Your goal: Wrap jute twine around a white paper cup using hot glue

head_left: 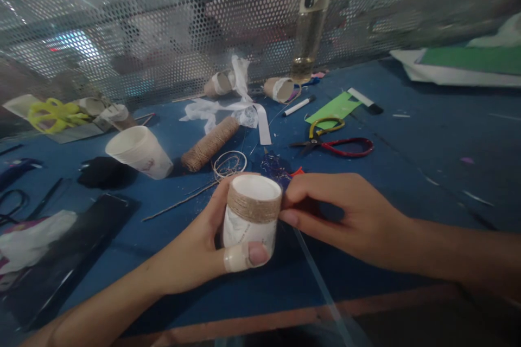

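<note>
My left hand point(203, 255) grips a short white paper cup point(248, 230), its bandaged thumb across the front. Brown twine point(254, 209) is wound in several tight rows around the cup's upper part, just below the rim. At the cup's right side, my right hand point(345, 217) pinches with thumb and forefinger close to the twine band; what lies between those fingertips is too small to make out. Behind the cup lies a roll of brown twine point(210, 143), with a white ring point(230, 165) and loose strands near it.
Red-and-yellow-handled scissors point(315, 143), a marker point(299, 106) and green paper point(334, 108) lie beyond my right hand. Another paper cup point(140, 152) leans at left. A water bottle point(311, 32) stands by the perforated metal screen point(163, 27). A black flat case point(73, 249) lies left.
</note>
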### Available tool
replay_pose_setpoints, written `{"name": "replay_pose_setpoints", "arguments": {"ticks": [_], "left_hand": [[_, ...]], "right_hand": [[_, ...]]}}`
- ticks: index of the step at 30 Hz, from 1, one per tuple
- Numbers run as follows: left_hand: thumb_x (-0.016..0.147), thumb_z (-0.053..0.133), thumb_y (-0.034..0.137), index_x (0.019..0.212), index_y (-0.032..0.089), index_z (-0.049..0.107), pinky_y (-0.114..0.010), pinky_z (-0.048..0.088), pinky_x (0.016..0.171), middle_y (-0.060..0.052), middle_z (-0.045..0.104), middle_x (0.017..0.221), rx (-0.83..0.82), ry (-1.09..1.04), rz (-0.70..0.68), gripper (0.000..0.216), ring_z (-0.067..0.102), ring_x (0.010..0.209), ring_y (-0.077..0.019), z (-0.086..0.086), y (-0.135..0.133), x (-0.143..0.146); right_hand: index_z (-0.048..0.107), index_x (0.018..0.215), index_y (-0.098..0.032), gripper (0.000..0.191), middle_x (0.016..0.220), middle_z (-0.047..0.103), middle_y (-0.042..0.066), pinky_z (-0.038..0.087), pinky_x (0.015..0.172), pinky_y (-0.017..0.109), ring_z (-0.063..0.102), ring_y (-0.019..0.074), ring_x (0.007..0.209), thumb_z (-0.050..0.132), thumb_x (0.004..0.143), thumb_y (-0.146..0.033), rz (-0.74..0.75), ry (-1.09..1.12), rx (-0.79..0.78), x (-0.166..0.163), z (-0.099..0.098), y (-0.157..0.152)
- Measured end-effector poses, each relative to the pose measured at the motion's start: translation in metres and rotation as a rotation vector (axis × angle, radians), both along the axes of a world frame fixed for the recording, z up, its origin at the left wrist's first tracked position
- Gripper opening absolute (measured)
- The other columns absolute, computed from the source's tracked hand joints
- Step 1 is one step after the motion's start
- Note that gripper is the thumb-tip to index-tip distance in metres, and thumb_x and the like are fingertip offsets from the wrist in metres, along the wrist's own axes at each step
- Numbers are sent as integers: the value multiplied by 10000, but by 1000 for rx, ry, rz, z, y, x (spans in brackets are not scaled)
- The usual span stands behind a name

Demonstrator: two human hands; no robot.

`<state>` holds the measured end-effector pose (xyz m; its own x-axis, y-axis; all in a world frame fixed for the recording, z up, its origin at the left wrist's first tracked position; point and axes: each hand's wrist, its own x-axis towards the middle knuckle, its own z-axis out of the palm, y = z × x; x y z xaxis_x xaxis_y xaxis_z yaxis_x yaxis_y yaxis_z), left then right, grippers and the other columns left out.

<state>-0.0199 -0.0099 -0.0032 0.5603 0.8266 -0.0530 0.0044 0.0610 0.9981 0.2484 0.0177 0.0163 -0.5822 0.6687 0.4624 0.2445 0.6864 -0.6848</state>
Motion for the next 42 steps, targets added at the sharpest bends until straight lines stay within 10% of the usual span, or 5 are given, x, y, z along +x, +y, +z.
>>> {"name": "replay_pose_setpoints", "arguments": {"ticks": [9,14,18,34,42], "left_hand": [[894,901,380,1593,366,594,-403,579,1143,-75,636,1610,235,4,241,764,624,1445,-362,2,1,-13],[867,907,454,1667,351,466,-509,683,950,-128,758,1356,249,-248,246,919,793,1134,-367,2,1,-16],[812,949,525,1657,389,461,-357,672,741,-63,782,1199,328,-404,278,985,802,954,-279,17,2,-8],[934,786,521,1442,235,675,-355,639,717,-81,818,1037,132,-339,261,594,801,867,-285,20,9,-8],[912,819,534,1541,249,626,-494,630,1054,-148,772,1413,25,-272,324,717,738,1294,-396,16,6,-9]], "right_hand": [[730,1016,-224,153,965,782,15,531,662,236,749,121,779,626,1118,-266,40,-184,359,13,-4,2],[730,1242,-202,234,1212,793,99,567,609,321,815,205,863,540,1105,-206,-64,-407,483,16,-8,9],[722,1258,-109,297,1251,784,194,646,855,479,799,340,1036,551,1025,-175,-241,-569,567,22,-18,19],[588,1076,-199,237,985,718,94,274,508,339,559,197,544,610,842,-175,-437,-599,300,29,-21,32],[537,1042,-287,160,1077,703,60,534,779,380,692,229,896,687,1013,-333,-405,-207,253,32,-8,30]]}}
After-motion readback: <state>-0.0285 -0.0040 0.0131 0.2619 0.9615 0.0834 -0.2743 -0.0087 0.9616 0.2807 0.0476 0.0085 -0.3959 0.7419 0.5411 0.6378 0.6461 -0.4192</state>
